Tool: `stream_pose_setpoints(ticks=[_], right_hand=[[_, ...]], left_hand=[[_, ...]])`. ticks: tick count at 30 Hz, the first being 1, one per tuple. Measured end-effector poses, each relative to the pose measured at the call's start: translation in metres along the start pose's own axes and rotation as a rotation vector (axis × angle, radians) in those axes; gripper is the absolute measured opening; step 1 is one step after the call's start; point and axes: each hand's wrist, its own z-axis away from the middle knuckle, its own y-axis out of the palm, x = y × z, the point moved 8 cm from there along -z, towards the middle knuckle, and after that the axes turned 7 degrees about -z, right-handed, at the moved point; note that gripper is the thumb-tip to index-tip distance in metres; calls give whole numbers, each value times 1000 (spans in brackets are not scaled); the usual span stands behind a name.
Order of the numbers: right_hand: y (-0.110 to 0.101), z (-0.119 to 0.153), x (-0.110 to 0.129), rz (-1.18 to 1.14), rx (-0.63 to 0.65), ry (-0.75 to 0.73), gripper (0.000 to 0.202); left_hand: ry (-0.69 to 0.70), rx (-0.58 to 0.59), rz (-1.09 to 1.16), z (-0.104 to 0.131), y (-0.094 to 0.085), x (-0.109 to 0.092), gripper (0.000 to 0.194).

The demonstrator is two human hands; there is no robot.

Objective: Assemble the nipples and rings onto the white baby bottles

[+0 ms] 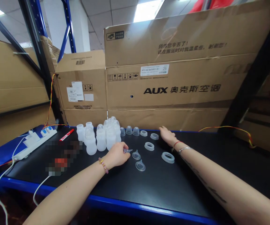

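The left hand (pixel 119 154) pinches a clear teat (pixel 126 151); the right hand (pixel 168 136), its grip impossible to tell, lies at two o'clock from it. Capped bottles (pixel 101 139) at eleven look finished; teats (pixel 140 165) at four, rings (pixel 168 157) toward three and domes (pixel 129 130) at one seemingly remain.
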Motion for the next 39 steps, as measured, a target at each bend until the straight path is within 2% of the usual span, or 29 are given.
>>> stream_pose_setpoints(ticks=[3, 6, 10, 17, 19, 21, 23, 27, 29, 33, 37, 39], right_hand=[[21, 9, 5, -1, 92, 31, 63], [32, 15, 18, -8, 178, -45, 52], [35, 25, 30, -19, 239, -111, 45], [44, 57, 63, -129, 335, -215, 57], [40, 64, 70, -147, 327, -225, 57], [28, 65, 70, -131, 262, -192, 54], [8, 63, 61, -112, 145, -103, 53], [-17, 67, 34, -191, 124, 31, 65], [-29, 81, 20, -267, 92, 83, 62], [-42, 123, 8, -160, 124, 37, 52], [-32, 159, 15, -169, 334, -52, 58], [-31, 169, 21, -164, 341, -116, 58]], left_hand=[[-6, 1, -6, 0, 0, 1, 26], [-11, -4, -5, -2, 0, 1, 24], [-36, -4, 12, -3, 1, 2, 23], [-52, -18, 21, -6, 2, 4, 23], [-48, -20, 26, -6, 3, 5, 23], [-46, -19, 37, -7, 3, 7, 23], [-49, -15, 52, -6, 4, 8, 27], [-30, -22, 77, -6, 4, 5, 33], [-19, -27, 93, -6, 4, 3, 29], [-15, -50, 119, -7, 3, 3, 26], [-20, -50, 148, -8, 5, 5, 25], [-26, -50, 152, -9, 5, 6, 24]])
